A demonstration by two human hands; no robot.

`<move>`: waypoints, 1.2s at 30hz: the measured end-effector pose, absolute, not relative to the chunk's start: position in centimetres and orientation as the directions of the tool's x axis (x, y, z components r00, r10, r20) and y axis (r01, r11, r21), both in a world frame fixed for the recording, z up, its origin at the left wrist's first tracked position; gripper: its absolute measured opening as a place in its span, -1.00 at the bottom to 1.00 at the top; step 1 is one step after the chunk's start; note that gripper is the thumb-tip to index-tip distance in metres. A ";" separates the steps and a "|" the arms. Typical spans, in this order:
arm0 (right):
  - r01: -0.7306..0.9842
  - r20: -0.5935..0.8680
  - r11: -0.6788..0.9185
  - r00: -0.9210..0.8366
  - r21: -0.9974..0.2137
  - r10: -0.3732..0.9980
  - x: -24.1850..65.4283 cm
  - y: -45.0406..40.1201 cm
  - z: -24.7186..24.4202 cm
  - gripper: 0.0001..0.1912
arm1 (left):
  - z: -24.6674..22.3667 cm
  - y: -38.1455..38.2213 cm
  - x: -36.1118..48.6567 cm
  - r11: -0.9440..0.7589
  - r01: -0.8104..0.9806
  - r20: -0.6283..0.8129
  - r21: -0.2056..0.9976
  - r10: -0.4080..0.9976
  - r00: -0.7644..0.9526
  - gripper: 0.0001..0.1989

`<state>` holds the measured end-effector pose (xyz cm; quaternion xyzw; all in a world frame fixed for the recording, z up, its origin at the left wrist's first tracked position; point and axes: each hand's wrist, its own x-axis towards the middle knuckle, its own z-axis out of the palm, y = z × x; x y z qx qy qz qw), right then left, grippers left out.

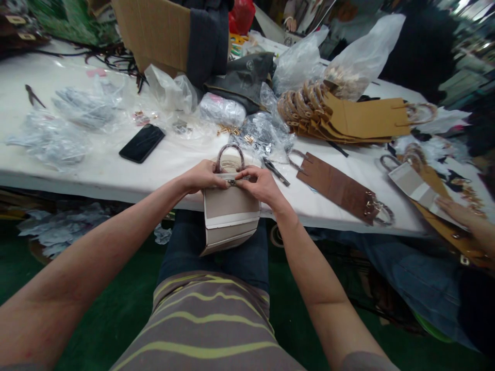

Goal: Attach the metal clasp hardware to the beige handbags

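Observation:
A beige handbag panel (231, 207) with a white strip across it hangs over the table's front edge above my lap. Its curved brown handle (231, 147) stands up at the far end. My left hand (207, 176) grips the panel's upper left, thumb by a small metal clasp (231, 182). From the other side my right hand (260, 183) pinches at the same clasp, with fingers bent and closed. The fingertips partly cover the clasp. Just right of my right hand lies a dark pair of tweezers or snips (276, 171).
A black phone (142, 143) lies left on the white table (104, 172). Behind are plastic bags (222, 109), small gold fittings and a cardboard box (152, 33). Stacked tan bag panels (359, 118) and a brown panel (335, 187) lie right. A co-worker's hand (456, 211) touches another beige panel.

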<state>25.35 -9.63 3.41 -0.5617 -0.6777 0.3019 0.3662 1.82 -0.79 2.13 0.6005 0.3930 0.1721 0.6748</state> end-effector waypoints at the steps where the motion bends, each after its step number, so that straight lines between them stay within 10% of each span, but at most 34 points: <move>1: 0.548 0.158 0.188 -0.101 -0.815 0.982 25.4 -9.5 3.4 -0.90 | 2.1 -0.8 1.8 0.220 0.245 -0.327 0.944 0.708 0.626 -0.52; 36: 0.569 0.304 0.337 -0.156 -0.750 0.940 25.7 -9.6 1.7 -0.75 | 1.8 -0.4 1.2 0.200 0.209 -0.289 0.957 0.642 0.710 -0.46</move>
